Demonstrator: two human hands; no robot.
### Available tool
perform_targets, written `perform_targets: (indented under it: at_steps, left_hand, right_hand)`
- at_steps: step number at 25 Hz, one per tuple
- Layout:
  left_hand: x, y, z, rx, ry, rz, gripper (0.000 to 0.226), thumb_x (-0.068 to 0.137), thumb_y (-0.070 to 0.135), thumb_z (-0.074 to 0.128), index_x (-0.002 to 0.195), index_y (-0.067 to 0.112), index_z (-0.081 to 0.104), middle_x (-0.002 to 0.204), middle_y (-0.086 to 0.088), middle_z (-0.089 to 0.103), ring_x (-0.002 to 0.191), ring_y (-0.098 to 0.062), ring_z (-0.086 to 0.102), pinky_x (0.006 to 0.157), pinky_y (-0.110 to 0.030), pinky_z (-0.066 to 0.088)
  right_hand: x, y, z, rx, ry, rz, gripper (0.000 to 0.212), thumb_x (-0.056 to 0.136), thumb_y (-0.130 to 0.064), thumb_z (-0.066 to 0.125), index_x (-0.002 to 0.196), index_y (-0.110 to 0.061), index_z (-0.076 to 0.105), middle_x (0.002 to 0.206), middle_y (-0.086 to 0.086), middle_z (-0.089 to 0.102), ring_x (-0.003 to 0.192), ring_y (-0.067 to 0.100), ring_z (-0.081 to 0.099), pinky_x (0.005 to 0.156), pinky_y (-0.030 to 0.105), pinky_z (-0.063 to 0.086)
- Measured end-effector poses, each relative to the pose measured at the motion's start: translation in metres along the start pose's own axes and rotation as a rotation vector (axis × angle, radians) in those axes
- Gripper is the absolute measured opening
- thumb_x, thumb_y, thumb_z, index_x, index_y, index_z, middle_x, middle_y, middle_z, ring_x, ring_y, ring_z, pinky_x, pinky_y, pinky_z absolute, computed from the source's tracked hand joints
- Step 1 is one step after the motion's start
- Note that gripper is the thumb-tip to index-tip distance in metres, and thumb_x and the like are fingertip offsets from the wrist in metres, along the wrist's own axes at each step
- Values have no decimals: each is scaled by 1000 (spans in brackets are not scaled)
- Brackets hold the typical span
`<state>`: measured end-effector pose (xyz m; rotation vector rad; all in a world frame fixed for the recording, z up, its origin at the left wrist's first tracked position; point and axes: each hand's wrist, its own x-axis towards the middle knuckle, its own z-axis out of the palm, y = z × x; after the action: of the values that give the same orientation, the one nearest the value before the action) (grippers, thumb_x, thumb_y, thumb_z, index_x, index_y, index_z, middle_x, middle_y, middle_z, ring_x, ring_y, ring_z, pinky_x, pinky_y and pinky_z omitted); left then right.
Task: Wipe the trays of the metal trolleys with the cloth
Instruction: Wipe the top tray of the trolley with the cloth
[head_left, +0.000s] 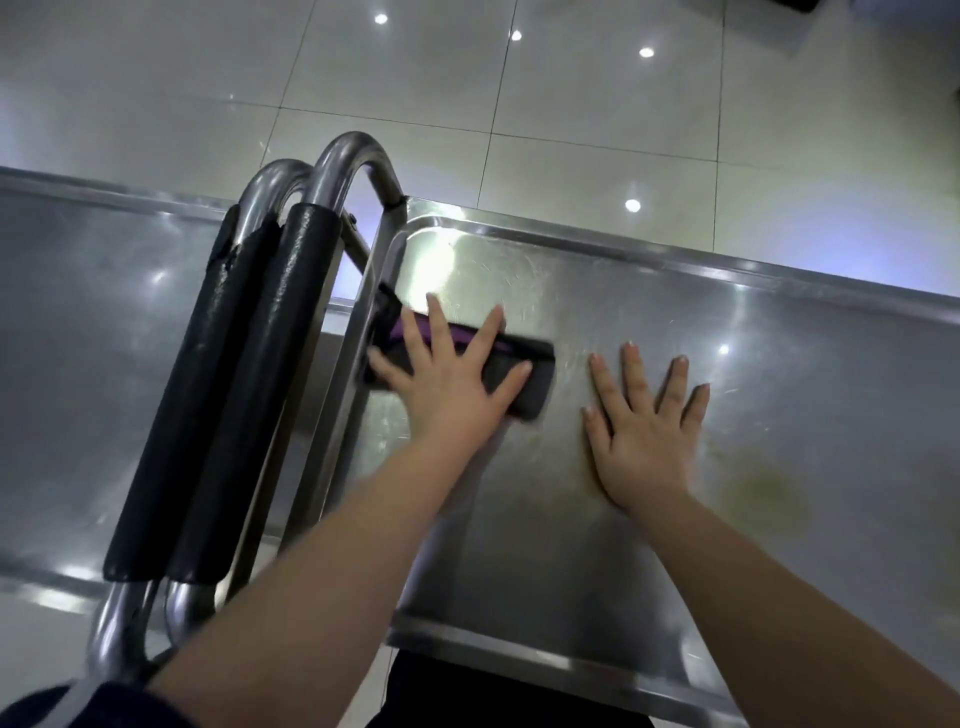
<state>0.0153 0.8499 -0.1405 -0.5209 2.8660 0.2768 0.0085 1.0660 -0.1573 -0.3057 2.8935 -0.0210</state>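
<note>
Lying lengthwise along the tray (789, 374), cloth (527, 366) under flat left hand (452, 387)

I see the cloth (537, 358), dark with a purple band, folded flat on the right-hand tray (675, 291), near its far left corner and close against the rim. That steel tray is scuffed, with a yellowish stain toward its right. The left-hand tray (104, 312), also bare steel, sits alongside.

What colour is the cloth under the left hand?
The cloth is black with some purple, per the head view.
</note>
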Motion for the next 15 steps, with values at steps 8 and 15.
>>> perform_targets:
  at_steps: [8, 15]
  left_hand:
    - [-38, -2, 8, 80, -18, -44, 73, 78, 85, 0, 146, 58, -5, 162, -15, -15, 144, -45, -17, 98, -81, -7]
    - [116, 44, -17, 11, -13, 6, 74, 78, 87, 4, 146, 58, -6, 162, -11, -17, 145, -43, -17, 97, -80, -11]
  right_hand:
    - [1, 0, 3, -5, 20, 4, 58, 97, -59, 5, 150, -45, -13, 163, -5, -7, 145, 43, -14, 114, 61, -11]
    - [1, -2, 5, 1, 27, 16, 57, 98, -60, 4, 150, -45, -14, 163, -6, -9, 145, 42, -16, 115, 61, -10]
